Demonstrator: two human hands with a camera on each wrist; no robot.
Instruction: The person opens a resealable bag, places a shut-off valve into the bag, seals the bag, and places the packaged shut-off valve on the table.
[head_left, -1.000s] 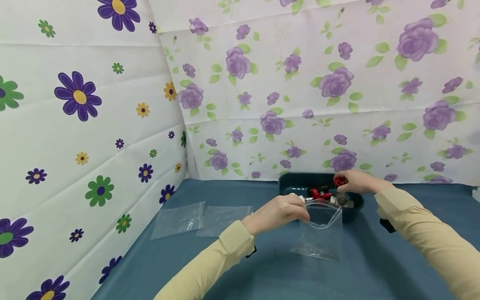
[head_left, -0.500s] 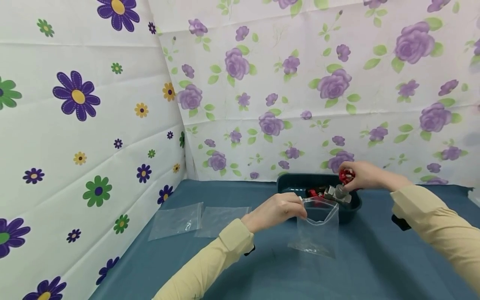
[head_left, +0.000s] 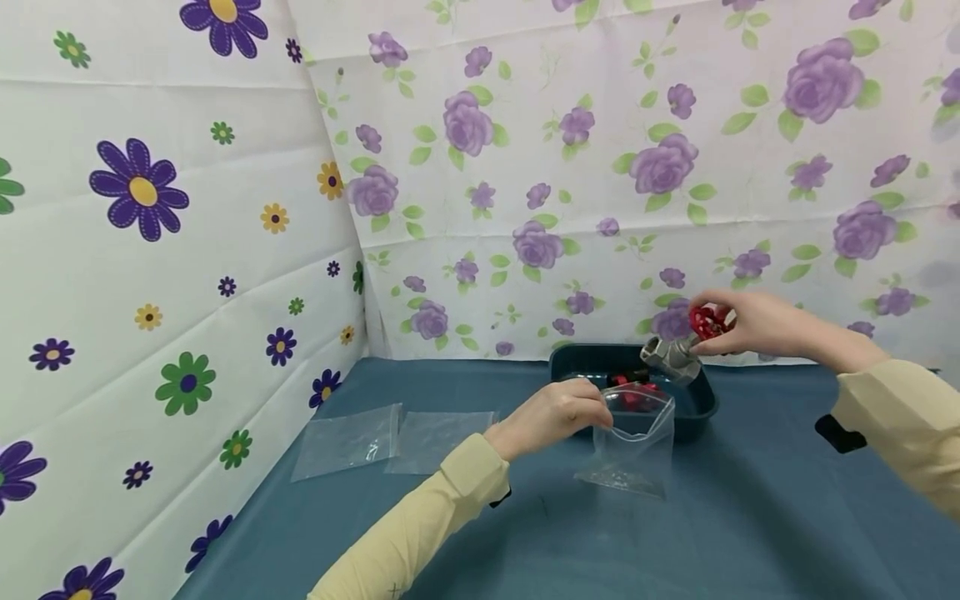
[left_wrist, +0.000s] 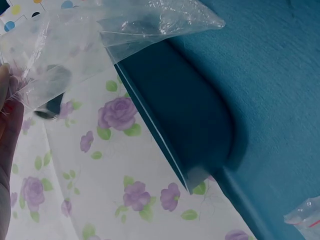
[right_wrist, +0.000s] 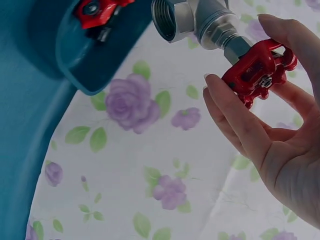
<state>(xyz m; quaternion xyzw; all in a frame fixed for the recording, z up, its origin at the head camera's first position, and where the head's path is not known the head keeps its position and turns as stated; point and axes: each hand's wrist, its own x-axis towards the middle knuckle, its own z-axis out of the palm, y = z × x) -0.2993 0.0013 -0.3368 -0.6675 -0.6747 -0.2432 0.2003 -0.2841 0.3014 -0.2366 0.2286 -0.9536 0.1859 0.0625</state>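
Held up over the right end of the dark blue tray (head_left: 573,360) is a metal valve (head_left: 670,358) with a red handwheel (right_wrist: 260,70). My right hand (head_left: 780,327) grips it by that wheel, fingers and thumb around the rim. The valve's threaded opening points to the left in the right wrist view. My left hand (head_left: 558,414) pinches the top edge of a clear zip bag (head_left: 628,462), which hangs with its mouth parted in front of the tray. In the left wrist view, the bag (left_wrist: 65,45) stretches out from the fingers of the left hand (left_wrist: 9,145).
Inside the tray lie more parts, among them a red-handled one (right_wrist: 97,14). Two flat clear bags, a left one (head_left: 347,443) and a right one (head_left: 442,442), lie on the blue cloth (head_left: 525,533) at left. Flower-print sheets (head_left: 465,208) stand behind and to the left.
My right hand has lifted the valve up out of the tray and moved to the right. The left hand stays nearly in place with the bag.
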